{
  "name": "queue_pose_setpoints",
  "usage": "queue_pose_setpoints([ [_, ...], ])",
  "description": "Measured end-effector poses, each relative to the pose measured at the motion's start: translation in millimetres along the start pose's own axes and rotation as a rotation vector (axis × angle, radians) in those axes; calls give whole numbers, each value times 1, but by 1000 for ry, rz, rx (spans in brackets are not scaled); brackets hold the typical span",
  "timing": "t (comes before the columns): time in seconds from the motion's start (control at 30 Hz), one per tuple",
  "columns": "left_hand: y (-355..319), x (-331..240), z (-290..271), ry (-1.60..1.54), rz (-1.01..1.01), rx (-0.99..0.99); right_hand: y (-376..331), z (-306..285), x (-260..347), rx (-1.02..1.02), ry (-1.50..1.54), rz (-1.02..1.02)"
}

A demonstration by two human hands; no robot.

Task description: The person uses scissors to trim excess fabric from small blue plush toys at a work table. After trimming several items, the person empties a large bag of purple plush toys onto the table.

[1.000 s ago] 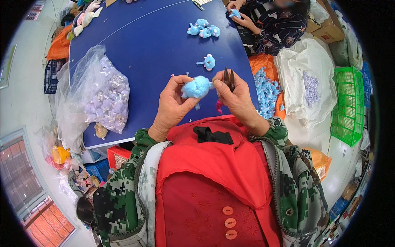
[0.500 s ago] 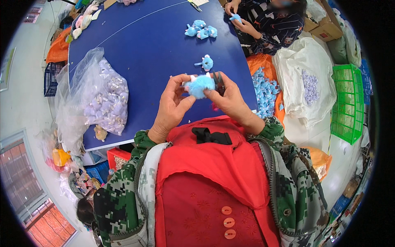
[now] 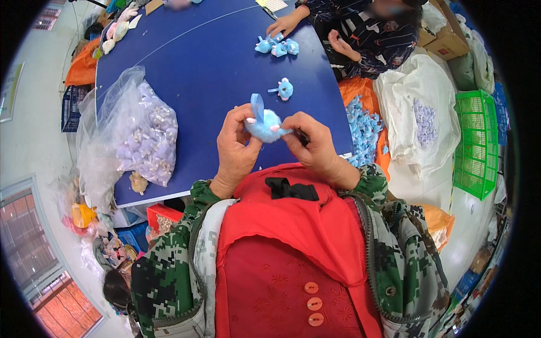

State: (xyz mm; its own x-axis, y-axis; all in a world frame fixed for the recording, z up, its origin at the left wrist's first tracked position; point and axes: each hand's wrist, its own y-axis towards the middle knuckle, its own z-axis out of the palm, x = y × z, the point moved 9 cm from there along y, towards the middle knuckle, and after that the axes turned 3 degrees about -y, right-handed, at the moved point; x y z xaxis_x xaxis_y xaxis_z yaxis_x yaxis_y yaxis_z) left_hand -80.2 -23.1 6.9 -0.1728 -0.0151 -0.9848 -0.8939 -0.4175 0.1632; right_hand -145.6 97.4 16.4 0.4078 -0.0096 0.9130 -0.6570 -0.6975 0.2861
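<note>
One blue plush toy (image 3: pixel 264 126) over the table (image 3: pixel 208 84): your left hand (image 3: pixel 235 141) grips its body, your right hand (image 3: pixel 315 144) pinches one end, one dark tool (image 3: pixel 304 137) tucked in. One lone toy (image 3: pixel 285 89) lies ahead; beyond, at least three clustered toys (image 3: pixel 279 48).

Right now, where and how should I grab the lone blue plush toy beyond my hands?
I'd pinch the lone toy by its rounded body, coming from the right: its thin strip points left, so that side looks floppier to grip.

Your plush toy (image 3: pixel 265 125) was light blue, your jacket (image 3: pixel 166 290) green-black-white camouflage, the basket (image 3: pixel 476 143) at three o'clock bright green.
</note>
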Motion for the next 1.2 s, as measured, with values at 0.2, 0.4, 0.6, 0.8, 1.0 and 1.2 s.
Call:
queue_pose_setpoints([
  [0.2, 2, -1, 3, -236, -13, -29, 1, 3, 27, 54, -90, -158],
  [0.4, -1, 14, 3, -134, -103, 22, -1, 0, 16, 32, -64, -88],
  [0.6, 3, 28, -9, -284, -186, -46, 4, 11, 15, 65, -70, -127],
  [0.8, 10, 21, -20, -24, -123, -20, 0, 30, -39, 155, 350, 337],
  [1.0, 20, 10, -24, 245, -55, 34, 27, 26, -36, 54, 533, 430],
  [1.2, 15, 39, -37, -97, -247, -10, 33, 26, -66, -52, 797, 592],
])
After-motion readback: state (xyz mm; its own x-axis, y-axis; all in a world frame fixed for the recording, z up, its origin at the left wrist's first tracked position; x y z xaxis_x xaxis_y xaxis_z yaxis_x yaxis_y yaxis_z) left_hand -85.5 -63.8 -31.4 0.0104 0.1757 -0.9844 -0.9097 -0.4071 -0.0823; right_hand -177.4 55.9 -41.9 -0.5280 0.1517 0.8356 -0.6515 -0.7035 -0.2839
